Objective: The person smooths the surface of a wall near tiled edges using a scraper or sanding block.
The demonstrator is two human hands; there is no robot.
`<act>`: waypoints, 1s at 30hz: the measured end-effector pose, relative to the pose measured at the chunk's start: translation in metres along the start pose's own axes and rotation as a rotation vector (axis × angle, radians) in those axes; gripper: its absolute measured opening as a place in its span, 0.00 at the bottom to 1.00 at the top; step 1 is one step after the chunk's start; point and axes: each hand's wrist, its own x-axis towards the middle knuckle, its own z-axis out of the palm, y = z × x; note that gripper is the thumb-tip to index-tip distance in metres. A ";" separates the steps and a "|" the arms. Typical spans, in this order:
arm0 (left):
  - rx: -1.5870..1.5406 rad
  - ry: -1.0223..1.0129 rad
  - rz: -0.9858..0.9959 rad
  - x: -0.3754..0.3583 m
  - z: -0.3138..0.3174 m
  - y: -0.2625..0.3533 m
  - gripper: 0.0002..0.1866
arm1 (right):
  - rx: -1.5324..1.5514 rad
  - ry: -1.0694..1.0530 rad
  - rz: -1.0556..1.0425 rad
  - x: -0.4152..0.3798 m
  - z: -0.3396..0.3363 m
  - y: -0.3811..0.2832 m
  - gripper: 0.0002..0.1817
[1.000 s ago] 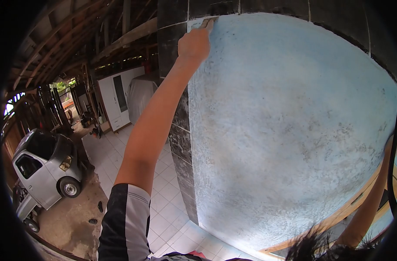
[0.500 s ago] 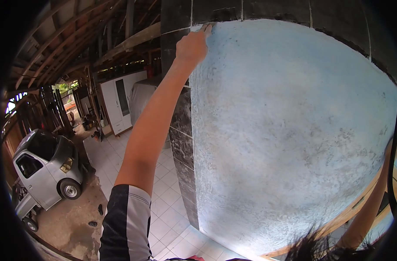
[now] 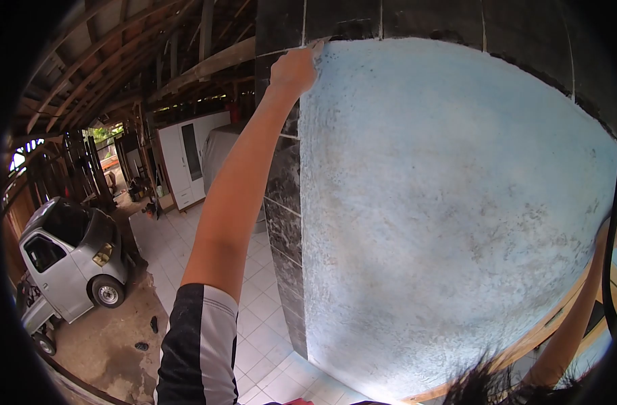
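My left hand (image 3: 295,73) reaches up to the top left corner of a pale blue plastered wall (image 3: 416,169), just under a row of black tiles (image 3: 342,19). Its fingers are closed and their greyish tips touch the seam between tile and plaster. Whatever they pinch, if anything, is too small to make out. A column of black tiles (image 3: 281,175) runs down beside my left wrist. Far to the right, my right hand (image 3: 603,233) is at the wall's edge above a wooden frame (image 3: 565,314); its fingers are mostly hidden.
A dark cable or strap (image 3: 613,256) hangs by my right arm. Below on the left are a white tiled floor (image 3: 176,239), a silver pickup truck (image 3: 72,253) and a white cabinet (image 3: 183,158). A covered object (image 3: 220,155) stands beside the cabinet, under wooden roof beams (image 3: 207,67).
My left hand has slid slightly left along the seam, closer to the wall's corner. The view has shifted a little. My right hand stays in about the same place.
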 end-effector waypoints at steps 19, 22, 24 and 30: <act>-0.100 0.102 0.119 -0.049 0.026 -0.021 0.33 | -0.074 0.026 0.137 0.027 -0.002 -0.073 0.38; -0.102 0.053 0.052 -0.049 0.030 -0.023 0.35 | 0.020 0.042 0.174 0.041 0.016 -0.149 0.39; -0.121 0.065 0.032 -0.031 0.031 -0.030 0.34 | 0.088 0.038 0.186 0.045 0.034 -0.206 0.39; -0.145 0.139 0.154 -0.042 0.042 -0.060 0.35 | 0.167 0.114 -0.005 -0.004 0.094 -0.298 0.38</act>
